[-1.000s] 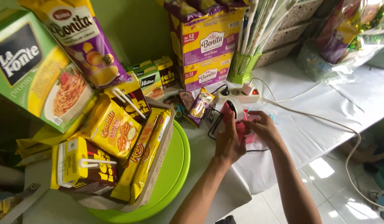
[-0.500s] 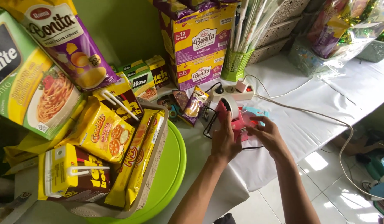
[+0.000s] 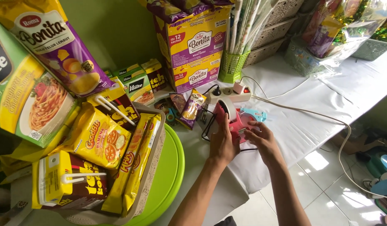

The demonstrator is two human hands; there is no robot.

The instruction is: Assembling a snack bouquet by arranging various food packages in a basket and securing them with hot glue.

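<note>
Two bare forearms rise from the near edge of the scene, and no sleeve shows on either one up to where the frame cuts them off near the elbow. The left hand and the right hand are both ungloved, with no ring, watch or bracelet at the fingers or wrists (the far sides of the wrists are turned away and cannot be checked). The forearms are slender and the fingernails look short and unpainted, as far as the small view allows. A dark patch at the near edge between the arms may be clothing; too little shows to tell.
</note>
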